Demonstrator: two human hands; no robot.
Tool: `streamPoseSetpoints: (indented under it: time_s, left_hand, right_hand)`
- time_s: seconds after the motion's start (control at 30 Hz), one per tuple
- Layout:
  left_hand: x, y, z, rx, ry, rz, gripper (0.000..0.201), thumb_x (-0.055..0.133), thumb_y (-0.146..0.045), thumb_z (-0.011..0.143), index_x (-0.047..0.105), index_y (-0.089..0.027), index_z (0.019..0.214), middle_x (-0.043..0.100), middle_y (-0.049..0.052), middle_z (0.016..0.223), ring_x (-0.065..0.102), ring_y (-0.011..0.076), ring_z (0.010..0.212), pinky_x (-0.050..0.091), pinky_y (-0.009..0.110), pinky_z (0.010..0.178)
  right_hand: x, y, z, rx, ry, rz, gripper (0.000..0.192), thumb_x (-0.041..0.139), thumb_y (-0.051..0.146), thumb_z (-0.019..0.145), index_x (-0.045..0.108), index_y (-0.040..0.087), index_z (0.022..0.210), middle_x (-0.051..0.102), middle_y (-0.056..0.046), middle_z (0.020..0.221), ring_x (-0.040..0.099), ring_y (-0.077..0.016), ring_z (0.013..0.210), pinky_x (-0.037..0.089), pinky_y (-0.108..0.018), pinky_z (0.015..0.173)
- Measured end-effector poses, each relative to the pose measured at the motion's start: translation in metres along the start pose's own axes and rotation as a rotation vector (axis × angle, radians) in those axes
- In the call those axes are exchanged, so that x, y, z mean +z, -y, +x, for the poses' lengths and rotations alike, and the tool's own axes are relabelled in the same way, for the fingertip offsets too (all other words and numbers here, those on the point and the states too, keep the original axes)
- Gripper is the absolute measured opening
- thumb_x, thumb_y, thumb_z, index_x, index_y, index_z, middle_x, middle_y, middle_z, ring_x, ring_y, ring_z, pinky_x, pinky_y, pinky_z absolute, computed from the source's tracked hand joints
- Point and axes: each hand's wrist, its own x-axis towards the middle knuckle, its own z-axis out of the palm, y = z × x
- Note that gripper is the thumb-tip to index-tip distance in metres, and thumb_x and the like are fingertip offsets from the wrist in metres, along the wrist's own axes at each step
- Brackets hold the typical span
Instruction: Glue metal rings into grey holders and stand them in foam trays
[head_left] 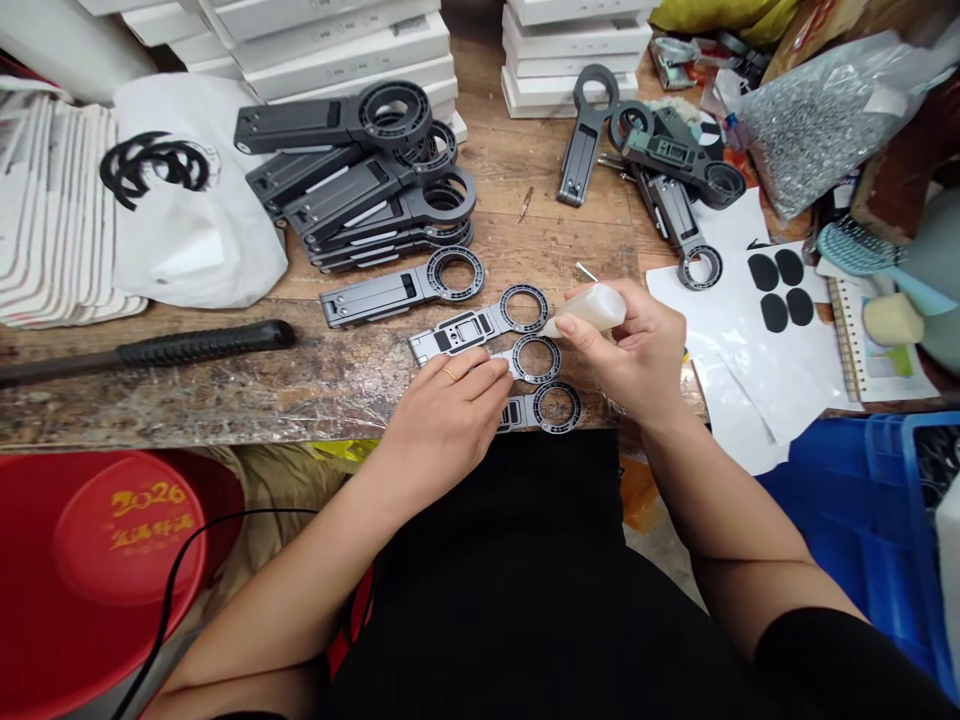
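Observation:
My right hand (637, 345) is closed around a small translucent squeeze bottle (600, 307), tilted so its narrow nozzle points left at the ring ends of grey ring-ended brackets. Three of these lie side by side near the table edge: an upper bracket (469, 330), a middle bracket (537, 358) and a lower bracket (556, 407). Fingers bent together, my left hand (454, 420) grips the middle bracket and hides most of its body. The nozzle tip is close to the upper and middle rings; whether it touches one I cannot tell.
Another bracket (401, 285) lies beyond, before a pile of dark brackets (345, 190). More brackets (667, 150), a bag of screws (821, 120) and paper with black oval pads (780, 290) are on the right. A black-handled tool (202, 343) lies left, above a red basin (45, 560).

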Motion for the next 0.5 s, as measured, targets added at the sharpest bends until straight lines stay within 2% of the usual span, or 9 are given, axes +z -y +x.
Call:
streamPoseSetpoints:
  time_s: [0.3, 0.5]
  left_hand:
    - [-0.001, 0.000, 0.000, -0.019, 0.016, -0.019, 0.020, 0.060, -0.020, 0.106, 0.074, -0.013, 0.118, 0.081, 0.009, 0.121, 0.072, 0.0285, 0.116, 0.057, 0.042, 0.092]
    - [-0.002, -0.001, 0.000, -0.056, 0.057, -0.044, 0.024, 0.058, -0.021, 0.106, 0.076, -0.017, 0.121, 0.080, 0.010, 0.124, 0.072, 0.0293, 0.119, 0.058, 0.046, 0.098]
  right_hand:
    - [-0.016, 0.001, -0.012, 0.025, -0.004, -0.020, 0.023, 0.082, 0.043, 0.091, 0.076, 0.022, 0.100, 0.078, -0.004, 0.092, 0.072, -0.0210, 0.079, 0.057, -0.037, 0.074]
    - [-0.024, 0.005, -0.024, 0.008, 0.004, -0.032, 0.020, 0.082, 0.039, 0.091, 0.077, 0.022, 0.101, 0.078, -0.003, 0.091, 0.071, -0.0199, 0.077, 0.054, -0.035, 0.073]
